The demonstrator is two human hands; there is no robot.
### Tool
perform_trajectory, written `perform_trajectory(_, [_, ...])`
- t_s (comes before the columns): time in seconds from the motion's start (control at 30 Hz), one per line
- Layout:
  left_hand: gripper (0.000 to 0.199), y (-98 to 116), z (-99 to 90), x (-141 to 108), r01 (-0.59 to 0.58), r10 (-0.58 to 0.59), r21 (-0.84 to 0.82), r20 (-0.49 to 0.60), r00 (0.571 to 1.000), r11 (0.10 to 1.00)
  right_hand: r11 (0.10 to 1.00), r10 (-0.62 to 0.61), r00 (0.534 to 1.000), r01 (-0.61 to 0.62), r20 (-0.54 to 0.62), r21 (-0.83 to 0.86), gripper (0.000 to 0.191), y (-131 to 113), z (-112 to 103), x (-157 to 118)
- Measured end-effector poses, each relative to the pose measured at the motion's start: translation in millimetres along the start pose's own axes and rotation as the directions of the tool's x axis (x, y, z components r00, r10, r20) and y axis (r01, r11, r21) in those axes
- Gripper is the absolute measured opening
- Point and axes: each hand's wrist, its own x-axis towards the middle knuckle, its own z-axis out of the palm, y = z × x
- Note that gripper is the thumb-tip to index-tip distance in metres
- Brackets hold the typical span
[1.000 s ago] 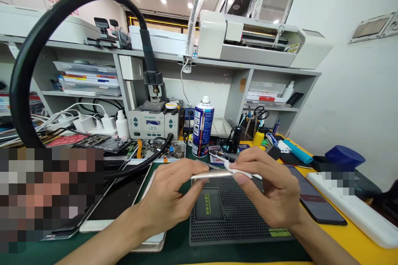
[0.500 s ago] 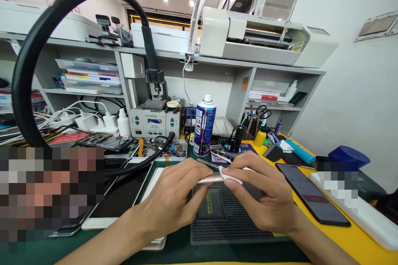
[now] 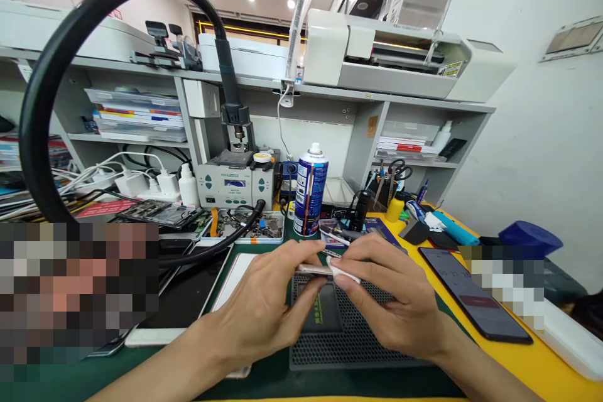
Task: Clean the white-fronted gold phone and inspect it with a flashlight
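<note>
We find a thin, flat, pale metallic-edged device [image 3: 313, 270] raised above the black perforated mat [image 3: 348, 352], seen nearly edge-on between the hands. The left hand [image 3: 264, 295] is closed on it, thumb below and fingers above. The right hand [image 3: 400, 295] pinches a folded white cloth or tissue [image 3: 346, 271] against its near-right end; we cannot tell the material.

We judge the device light and stiff, its smooth edge apt to slip. Its broad faces are largely hidden; if either is glass, it may crack under bending or point pressure. We advise a hold by opposite long edges, with force kept off the middle.

Outward, a white-faced flat device [image 3: 230, 276] lies just left of the left hand, partly covered by it. A dark-screened phone [image 3: 475, 295] lies right of the right hand. Beyond both hands, a blue-and-white spray can [image 3: 308, 195] stands upright, with a grey control unit [image 3: 233, 185] behind it to the left.
</note>
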Motion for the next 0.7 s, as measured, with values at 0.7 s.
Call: perform_trajectory(0.7, [0.057, 15, 1.0, 3, 0.193, -0.197, -0.198, -0.001, 0.98, 0.961, 0.991, 0.109, 0.994, -0.106, -0.028, 0.085, 0.032, -8, -1, 0])
